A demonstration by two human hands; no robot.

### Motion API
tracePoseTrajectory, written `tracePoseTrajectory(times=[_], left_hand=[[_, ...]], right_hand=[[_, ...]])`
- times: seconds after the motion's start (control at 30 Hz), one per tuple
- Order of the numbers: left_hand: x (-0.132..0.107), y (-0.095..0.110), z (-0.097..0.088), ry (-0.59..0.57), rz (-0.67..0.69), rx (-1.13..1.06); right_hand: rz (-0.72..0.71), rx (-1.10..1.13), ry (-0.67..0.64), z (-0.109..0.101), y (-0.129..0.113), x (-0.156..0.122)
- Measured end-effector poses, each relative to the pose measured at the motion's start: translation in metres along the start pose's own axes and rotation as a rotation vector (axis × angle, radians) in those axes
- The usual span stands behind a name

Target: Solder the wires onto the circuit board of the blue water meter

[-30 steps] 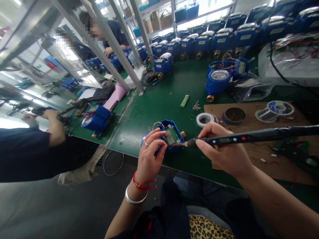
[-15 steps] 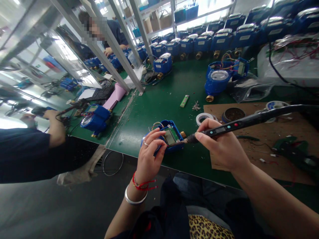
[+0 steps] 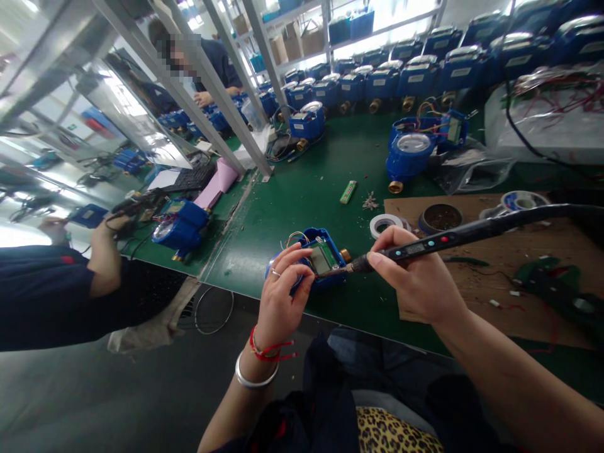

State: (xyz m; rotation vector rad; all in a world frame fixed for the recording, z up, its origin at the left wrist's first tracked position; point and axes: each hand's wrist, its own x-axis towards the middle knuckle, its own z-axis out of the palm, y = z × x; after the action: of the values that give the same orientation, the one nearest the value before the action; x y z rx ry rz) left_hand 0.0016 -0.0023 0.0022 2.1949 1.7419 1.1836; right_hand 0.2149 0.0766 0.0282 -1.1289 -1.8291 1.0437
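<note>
A blue water meter module [image 3: 319, 255] with a small green display board lies at the near edge of the green bench [image 3: 302, 201]. My left hand [image 3: 282, 297] grips its left side, fingers curled around the housing. My right hand [image 3: 415, 277] is wrapped around a black soldering iron [image 3: 443, 239], held like a pen. The iron's tip touches the right edge of the board, beside a brass fitting. The iron's black cable runs off to the right.
A tape roll [image 3: 384, 224], a round tin [image 3: 441, 218] and a solder spool [image 3: 519, 202] lie on a cardboard sheet [image 3: 519, 264]. An opened meter [image 3: 409, 154] and rows of blue meters [image 3: 415, 72] stand behind. A green lighter [image 3: 348, 191] lies mid-bench. A co-worker's hand [image 3: 111, 229] works at the left.
My right hand tilted the soldering iron's rear end upward and kept the tip at the board. The co-worker's hand at the left shifted toward their meter.
</note>
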Motion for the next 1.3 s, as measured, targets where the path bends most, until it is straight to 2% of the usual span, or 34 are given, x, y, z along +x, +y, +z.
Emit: tracePoseTrajectory(times=[0.23,0.43,0.7,1.3], left_hand=[[0.0009,0.0002,-0.0006,-0.02,-0.013,-0.001],[0.0007,0.0013,-0.0013,-0.015,-0.015,-0.004],[0.0002,0.0054,-0.0043,0.042,-0.095,-0.108],[0.0,0.0049,-0.0033,0.012,-0.075,-0.04]], right_hand=[[0.05,0.023,0.004,0.0018,0.0005,0.0001],[0.032,0.031,0.0,0.0023,0.0034,-0.0015],[0.024,0.069,0.047,-0.0023,0.0035,-0.0033],[-0.035,0.02,-0.028,-0.0041,0.0012,0.0027]])
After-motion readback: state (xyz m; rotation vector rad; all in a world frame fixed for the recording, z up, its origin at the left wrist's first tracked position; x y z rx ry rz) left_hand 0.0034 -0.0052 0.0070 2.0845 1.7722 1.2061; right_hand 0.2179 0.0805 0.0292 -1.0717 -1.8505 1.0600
